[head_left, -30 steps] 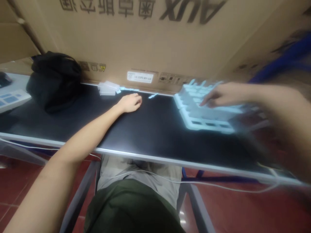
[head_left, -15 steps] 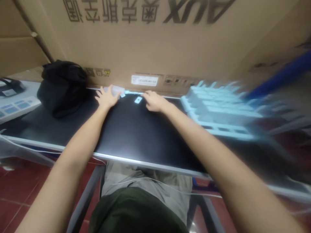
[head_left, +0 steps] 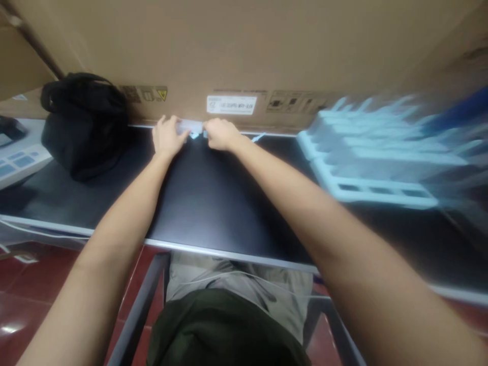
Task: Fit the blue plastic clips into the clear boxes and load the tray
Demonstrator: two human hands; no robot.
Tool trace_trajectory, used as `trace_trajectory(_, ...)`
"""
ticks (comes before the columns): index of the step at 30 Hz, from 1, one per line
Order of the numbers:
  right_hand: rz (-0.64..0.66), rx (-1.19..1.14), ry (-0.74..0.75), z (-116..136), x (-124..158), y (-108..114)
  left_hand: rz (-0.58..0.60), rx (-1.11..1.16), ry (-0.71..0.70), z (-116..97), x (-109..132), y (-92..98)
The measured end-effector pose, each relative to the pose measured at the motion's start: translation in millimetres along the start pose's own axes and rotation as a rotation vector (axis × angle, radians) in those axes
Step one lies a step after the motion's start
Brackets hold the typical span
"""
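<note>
At the back edge of the black tabletop (head_left: 206, 203), my left hand (head_left: 168, 136) is closed around the left end of a small translucent whitish plastic piece (head_left: 190, 125). A bit of light blue (head_left: 194, 135) shows just below that piece. My right hand (head_left: 221, 134) is pinched at the right end of the translucent piece, with a small light-blue tag (head_left: 205, 133) at its fingertips. Blur hides whether the tag touches the translucent piece. Behind my right wrist lies a thin light-blue strip (head_left: 258, 137), partly covered.
A large cardboard box (head_left: 236, 56) rises behind the table. On the left are a black bag (head_left: 84, 127) and a white panel with blue labels (head_left: 23, 157). A light-blue pronged rack (head_left: 381, 162) sits on the right. A white cable (head_left: 41, 230) runs along the front edge.
My right hand has moved left, close to my left hand, and the light-blue tag has left its spot on the tabletop for the right fingertips. My left fingers have drawn in. The view has shifted.
</note>
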State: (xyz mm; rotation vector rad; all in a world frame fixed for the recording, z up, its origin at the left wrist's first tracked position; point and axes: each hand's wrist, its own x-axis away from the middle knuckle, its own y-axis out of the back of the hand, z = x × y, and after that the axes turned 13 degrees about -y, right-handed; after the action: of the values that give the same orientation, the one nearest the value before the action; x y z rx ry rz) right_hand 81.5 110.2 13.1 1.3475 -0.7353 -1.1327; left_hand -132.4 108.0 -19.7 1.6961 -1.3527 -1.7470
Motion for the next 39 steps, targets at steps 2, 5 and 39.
trace_trajectory(2,-0.034,-0.025,-0.055,-3,4,0,0.015,0.028,-0.032,-5,-1,1.9)
trace_trajectory(5,-0.073,-0.091,-0.139,-9,13,-4,0.039,0.030,-0.107,-12,-2,2.7)
trace_trajectory(39,-0.290,-1.162,-0.168,-61,97,59,0.046,0.797,-0.629,-148,27,-16.3)
